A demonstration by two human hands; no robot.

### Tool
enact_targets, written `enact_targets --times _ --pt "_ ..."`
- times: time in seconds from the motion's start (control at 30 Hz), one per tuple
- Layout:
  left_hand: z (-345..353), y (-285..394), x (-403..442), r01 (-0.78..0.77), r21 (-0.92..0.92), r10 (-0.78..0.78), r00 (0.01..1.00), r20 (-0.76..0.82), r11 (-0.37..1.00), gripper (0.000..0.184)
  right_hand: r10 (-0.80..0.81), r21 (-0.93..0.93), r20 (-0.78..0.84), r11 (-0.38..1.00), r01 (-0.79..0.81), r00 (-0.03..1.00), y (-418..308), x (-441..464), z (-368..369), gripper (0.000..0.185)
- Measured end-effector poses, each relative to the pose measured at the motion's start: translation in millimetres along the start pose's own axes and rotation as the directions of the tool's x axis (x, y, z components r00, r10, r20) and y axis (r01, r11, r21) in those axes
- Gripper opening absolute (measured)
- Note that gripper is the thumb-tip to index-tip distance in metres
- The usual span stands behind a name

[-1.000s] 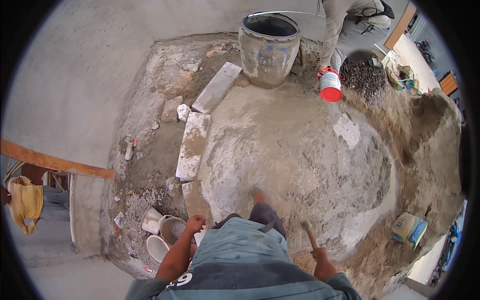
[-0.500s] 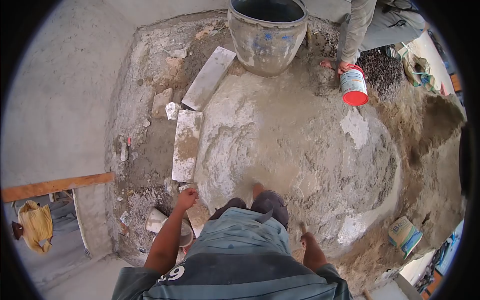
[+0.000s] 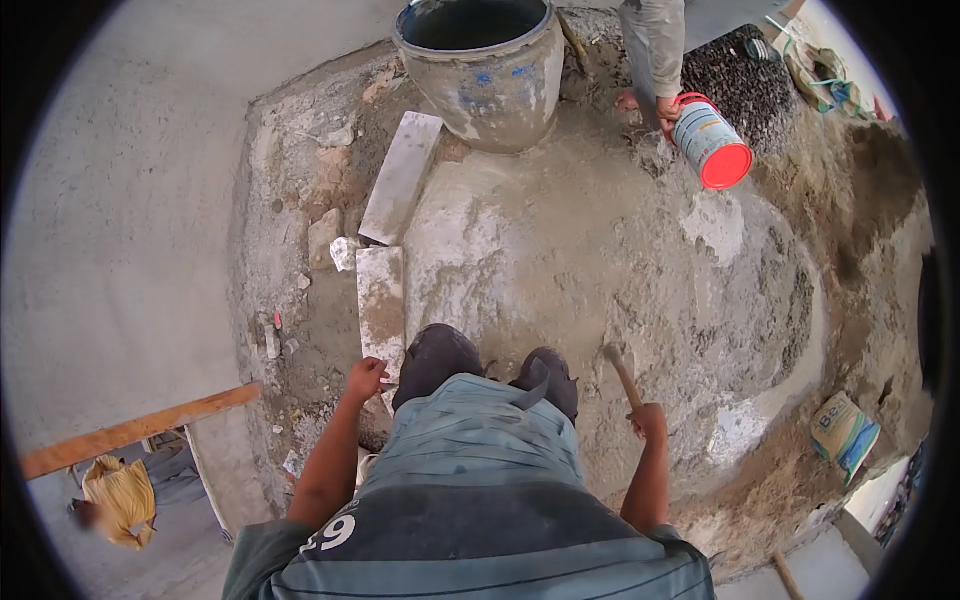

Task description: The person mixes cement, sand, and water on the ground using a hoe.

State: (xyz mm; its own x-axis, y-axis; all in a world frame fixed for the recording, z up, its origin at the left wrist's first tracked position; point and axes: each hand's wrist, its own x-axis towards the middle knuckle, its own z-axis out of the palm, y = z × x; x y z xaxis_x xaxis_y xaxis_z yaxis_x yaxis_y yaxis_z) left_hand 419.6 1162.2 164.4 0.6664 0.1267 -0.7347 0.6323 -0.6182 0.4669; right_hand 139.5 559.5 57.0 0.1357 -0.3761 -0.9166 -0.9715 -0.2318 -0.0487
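My right hand (image 3: 648, 420) is closed around a wooden tool handle (image 3: 628, 382). The handle slants up and left over the wet mortar (image 3: 560, 260), its far end near the surface; I cannot make out what kind of tool it is. My left hand (image 3: 368, 379), fingers curled in with nothing visible in them, is beside the near end of a mortar-stained pale block (image 3: 381, 300). A second block (image 3: 402, 180) continues the line toward a large mortar-smeared tub (image 3: 480, 80).
Across the mortar, a co-worker's hand (image 3: 668, 113) holds a tipped white bucket (image 3: 712, 140) with a red bottom. Dark gravel (image 3: 718, 85) lies behind it. A cement bag (image 3: 845, 436) lies at right, and a wooden plank (image 3: 140, 430) at left. Another person in yellow (image 3: 120, 500) is at lower left.
My right hand has moved up and forward, and more of the wooden handle shows. My legs have shifted. The co-worker's bucket has tilted further, its red bottom swinging right.
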Motion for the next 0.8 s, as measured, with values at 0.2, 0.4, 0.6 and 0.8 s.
enact_targets --times 0.2,0.4,0.6,0.8 --pt "-12 22 5 0.029 0.096 -0.029 1.000 -0.002 0.995 0.024 -0.013 -0.078 -0.323 0.997 -0.013 0.946 -41 23 51 0.030" --pt "-5 59 0 -0.026 0.100 0.026 1.000 0.008 0.995 0.021 -0.126 -0.065 -0.184 0.991 0.116 0.975 -23 64 10 0.028" --pt "4 30 14 -0.074 0.034 0.071 0.994 0.089 0.997 0.020 -0.014 0.102 -0.054 0.995 0.020 0.998 -19 60 0 0.022" --pt "-1 8 30 -0.133 0.110 0.122 0.988 0.097 0.985 0.022 0.047 0.086 -0.205 0.996 -0.030 0.978 -50 46 25 0.017"
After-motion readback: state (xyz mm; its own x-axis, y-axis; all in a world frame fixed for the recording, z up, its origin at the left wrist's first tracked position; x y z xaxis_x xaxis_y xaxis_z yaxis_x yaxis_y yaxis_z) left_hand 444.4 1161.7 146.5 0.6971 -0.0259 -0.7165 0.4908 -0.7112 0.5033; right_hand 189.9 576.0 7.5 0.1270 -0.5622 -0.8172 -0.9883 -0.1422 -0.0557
